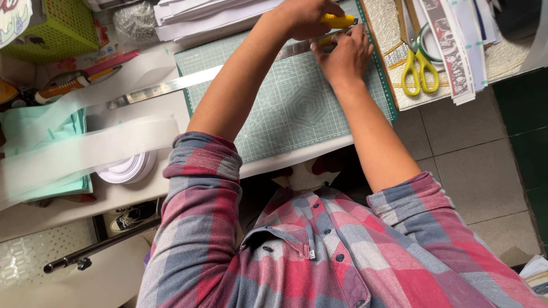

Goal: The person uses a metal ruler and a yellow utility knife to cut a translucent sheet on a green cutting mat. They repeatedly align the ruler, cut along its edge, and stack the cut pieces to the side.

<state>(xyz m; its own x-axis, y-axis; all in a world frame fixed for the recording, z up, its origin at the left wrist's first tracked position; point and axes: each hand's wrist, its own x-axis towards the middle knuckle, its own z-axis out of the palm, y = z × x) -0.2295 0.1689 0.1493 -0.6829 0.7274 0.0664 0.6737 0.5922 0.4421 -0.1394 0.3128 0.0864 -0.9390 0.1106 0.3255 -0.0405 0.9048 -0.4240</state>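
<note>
- Left hand is up at the far edge of the green cutting mat, fingers curled tight around a yellow utility knife.
- Only a short yellow stretch of the knife's body pokes out of the fist. The blade tip is lost between the two hands, so I can't tell whether it is touching the mat.
- What shows of the knife lies roughly level, long axis running along the mat's far edge, with the exposed end towards the mat's right side.
- Right hand sits just beside the knife, on the mat's far right corner, fingers spread and pressed flat on the metal ruler.
- The ruler lies slantwise: its long axis climbs from off the mat's left edge up to that far right corner, where the hands cover its end.
- Whatever is under the ruler at the cut is hidden by the right hand.
- Yellow-handled scissors lie just off the mat's right edge, blades pointing away and partly buried under papers.
- Left of the mat, a blurred white strip crosses over a white roll, near the mat's left edge.
- A stack of white sheets lies beyond the mat's far edge, cut off by the frame.
</note>
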